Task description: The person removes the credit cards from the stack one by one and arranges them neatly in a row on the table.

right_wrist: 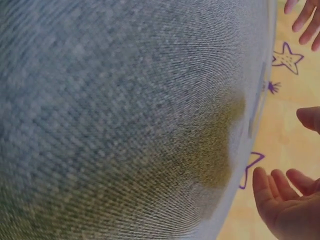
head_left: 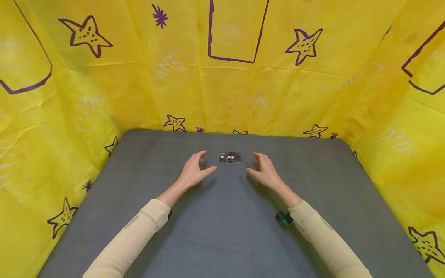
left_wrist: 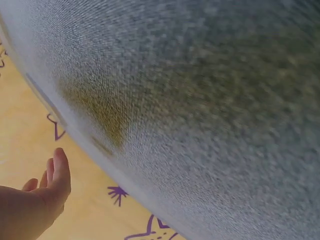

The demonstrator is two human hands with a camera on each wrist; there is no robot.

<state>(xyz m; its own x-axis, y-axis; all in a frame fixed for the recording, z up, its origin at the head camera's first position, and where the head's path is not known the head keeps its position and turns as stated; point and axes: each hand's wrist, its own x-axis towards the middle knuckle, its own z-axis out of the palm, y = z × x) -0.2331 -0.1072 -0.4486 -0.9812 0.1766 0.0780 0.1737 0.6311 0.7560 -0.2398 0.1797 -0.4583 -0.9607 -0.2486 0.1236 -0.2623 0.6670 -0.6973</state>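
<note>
1. Where my cream sleeves (head_left: 130,238) end, my bare wrists reach out over the grey table (head_left: 222,239); just by the right cuff I can see a black-and-green wrist device (head_left: 284,218).

2. My left hand (head_left: 194,172) is gently curved, its thumb spread away from the fingers, holding nothing. My right hand (head_left: 265,172) mirrors it, thumb and fingers likewise apart and nothing between them. Shadows fall on the table beneath both.

3. The black card (head_left: 230,158), printed "Vip", lies flat between my hands, touching neither in the head view. Its long axis runs left to right, from one hand toward the other, so its short ends face my fingers. I judge that any grasp would turn on this: it lies to the right of my left fingers and to the left of my right ones, with both thumb tips slightly nearer to me than its near edge. The left thumb looks a touch closer, though the two gaps are almost even.

4. Table surface shows along all four edges of the card, and a strip of it runs on to the back rim; to my eye that leaves room to come in from either end. The wrist views do not show me the card clearly.

5. Past the rim, yellow cloth (head_left: 215,98) with drawn starfish (head_left: 175,122) hangs behind and at both sides, well apart from my fingertips.
</note>
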